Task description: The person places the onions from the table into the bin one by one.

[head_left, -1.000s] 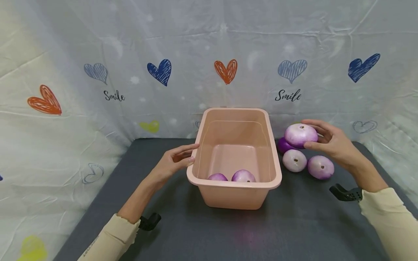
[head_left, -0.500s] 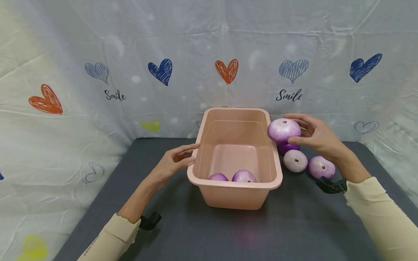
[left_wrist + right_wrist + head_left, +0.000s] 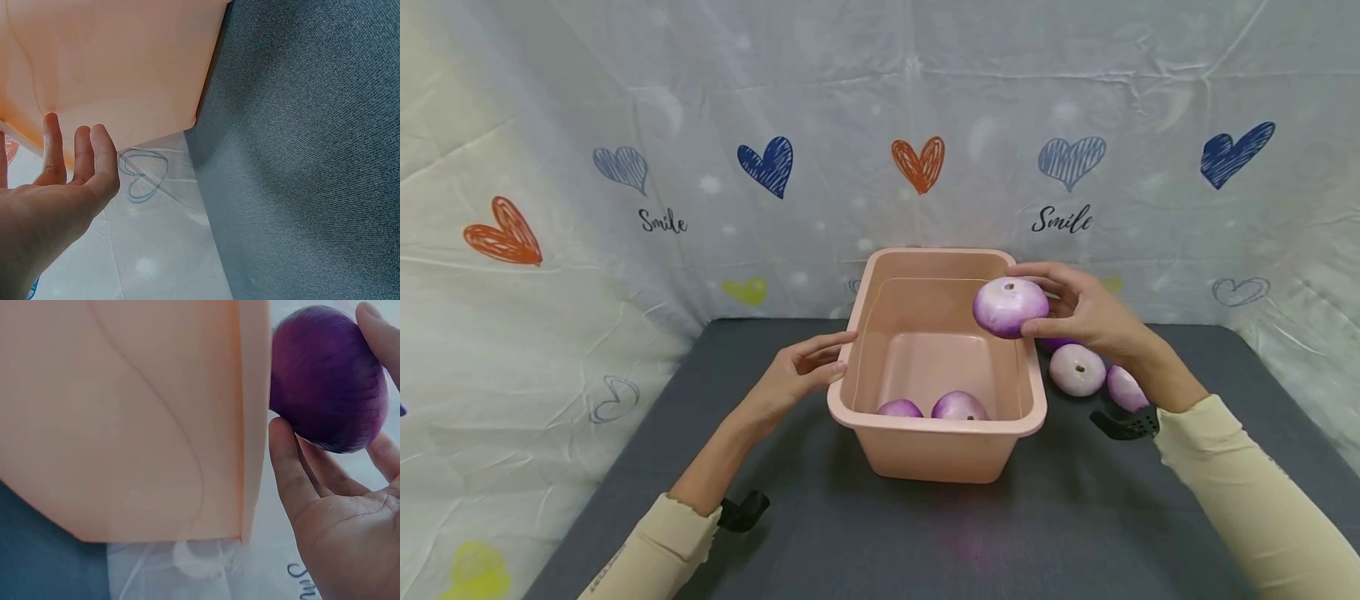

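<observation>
A pink plastic tub stands in the middle of the dark grey table. Two purple onions lie at its front inside. My right hand grips another purple onion above the tub's right rim; the right wrist view shows this onion between my fingers beside the tub wall. My left hand rests with straight fingers against the tub's left rim, and its fingers lie near the tub's outer wall.
More onions lie on the table right of the tub, partly hidden behind my right arm. A white cloth with hearts hangs close behind and along both sides. Open table lies in front of the tub.
My right hand has lifted one onion off the pile at the right and carried it leftward over the tub's right rim. The left hand has not moved.
</observation>
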The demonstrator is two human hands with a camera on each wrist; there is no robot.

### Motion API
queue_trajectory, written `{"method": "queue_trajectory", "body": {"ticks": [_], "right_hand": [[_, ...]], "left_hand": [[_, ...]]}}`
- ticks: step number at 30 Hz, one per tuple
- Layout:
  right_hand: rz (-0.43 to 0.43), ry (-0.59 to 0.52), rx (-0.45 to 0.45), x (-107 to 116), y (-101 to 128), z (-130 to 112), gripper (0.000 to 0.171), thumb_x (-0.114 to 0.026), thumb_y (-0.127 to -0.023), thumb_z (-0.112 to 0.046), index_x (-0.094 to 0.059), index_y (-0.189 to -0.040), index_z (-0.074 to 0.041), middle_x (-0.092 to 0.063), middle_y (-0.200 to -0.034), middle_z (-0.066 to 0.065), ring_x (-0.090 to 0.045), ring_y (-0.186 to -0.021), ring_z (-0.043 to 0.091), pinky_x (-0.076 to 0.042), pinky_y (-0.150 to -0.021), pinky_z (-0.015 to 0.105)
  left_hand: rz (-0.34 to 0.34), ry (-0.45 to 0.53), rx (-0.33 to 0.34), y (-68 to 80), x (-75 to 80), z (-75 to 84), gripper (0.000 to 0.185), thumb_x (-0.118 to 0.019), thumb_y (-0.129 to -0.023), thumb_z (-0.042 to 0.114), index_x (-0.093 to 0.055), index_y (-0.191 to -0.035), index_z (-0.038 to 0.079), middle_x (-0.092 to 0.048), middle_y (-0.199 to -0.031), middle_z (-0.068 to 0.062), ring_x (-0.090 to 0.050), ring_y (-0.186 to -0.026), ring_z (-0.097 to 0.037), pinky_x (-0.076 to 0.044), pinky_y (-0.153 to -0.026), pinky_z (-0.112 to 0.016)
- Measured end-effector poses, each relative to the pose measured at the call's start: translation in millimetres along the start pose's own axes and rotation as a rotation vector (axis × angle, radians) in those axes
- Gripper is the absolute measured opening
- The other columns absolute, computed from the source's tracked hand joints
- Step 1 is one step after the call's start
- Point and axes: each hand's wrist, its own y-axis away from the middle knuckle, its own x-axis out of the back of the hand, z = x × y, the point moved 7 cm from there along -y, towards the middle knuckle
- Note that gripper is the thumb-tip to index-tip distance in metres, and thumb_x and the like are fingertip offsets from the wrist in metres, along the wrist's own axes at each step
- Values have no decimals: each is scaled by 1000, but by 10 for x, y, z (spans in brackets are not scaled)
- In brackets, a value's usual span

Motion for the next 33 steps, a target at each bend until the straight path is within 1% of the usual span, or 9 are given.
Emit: {"method": "queue_trajectory", "body": {"ticks": [5, 8, 11, 17, 20, 22, 29, 31, 33], "right_hand": [[-30, -4, 4, -75, -36, -5, 67, -78, -87, 0, -51, -148, -9, -45, -151, 11, -50, -131, 31, -50, -97, 36], [-48, -24, 18, -76, -30, -4, 66, -75, -89, 3, -50, -148, -7, -49, -148, 13, -51, -131, 34, -50, -98, 39], [-35, -43, 14, -34, 2, 5, 61, -73, -91, 4, -51, -146, -5, -53, -144, 15, -54, -128, 37, -52, -95, 42], [45, 20, -43, 164, 166, 58, 47, -73, -94, -3, -57, -139, -6, -59, -135, 15, -61, -120, 33, -55, -90, 38], [67, 39, -55, 279, 285, 87, 42, -70, -95, -1, -58, -136, -3, -62, -129, 16, -65, -114, 32, -55, -89, 37], [87, 69, -62, 360, 371, 110, 40, -70, -95, -1, -59, -134, -2, -63, -126, 15, -66, -111, 28, -55, -88, 35], [147, 113, -100, 595, 651, 213, 38, -69, -97, -2, -59, -134, -1, -62, -128, 14, -65, -113, 24, -56, -87, 33], [140, 108, -87, 645, 713, 245, 38, -67, -97, 1, -57, -134, 2, -63, -128, 14, -66, -113, 23, -56, -87, 34], [144, 106, -79, 696, 774, 276, 38, -66, -97, 4, -57, -134, 3, -64, -126, 11, -66, -112, 21, -56, -87, 33]], "left_hand": [[-2, 11, 4, 8, -2, -4, 50, -66, -101, 18, -54, -149, 13, -57, -142, -13, -54, -128, -28, -45, -103, -49], [-6, 14, 6, 4, -3, -8, 50, -66, -101, 17, -53, -150, 12, -56, -142, -13, -54, -128, -29, -45, -103, -50], [-6, 7, 1, 5, -3, 2, 51, -66, -101, 17, -53, -150, 12, -56, -142, -14, -54, -128, -29, -45, -102, -51], [-11, 8, -3, 10, -5, 6, 50, -65, -102, 19, -53, -150, 12, -56, -142, -14, -54, -129, -29, -45, -103, -49], [-9, 8, -6, 8, -2, 1, 50, -65, -102, 17, -53, -150, 12, -56, -142, -14, -54, -129, -29, -45, -103, -49], [-9, 9, -6, 6, -3, 4, 50, -65, -102, 17, -53, -150, 12, -56, -142, -14, -54, -129, -29, -45, -103, -50], [-8, 10, 0, -12, -5, 15, 51, -66, -101, 18, -53, -150, 12, -55, -143, -14, -53, -129, -30, -46, -101, -51], [-10, 10, -2, -11, -7, 13, 51, -65, -101, 18, -53, -150, 12, -55, -143, -14, -53, -130, -30, -46, -101, -51], [-11, 7, -5, -11, -9, 9, 50, -65, -102, 17, -53, -150, 12, -55, -144, -14, -53, -130, -30, -46, -102, -51]]}}
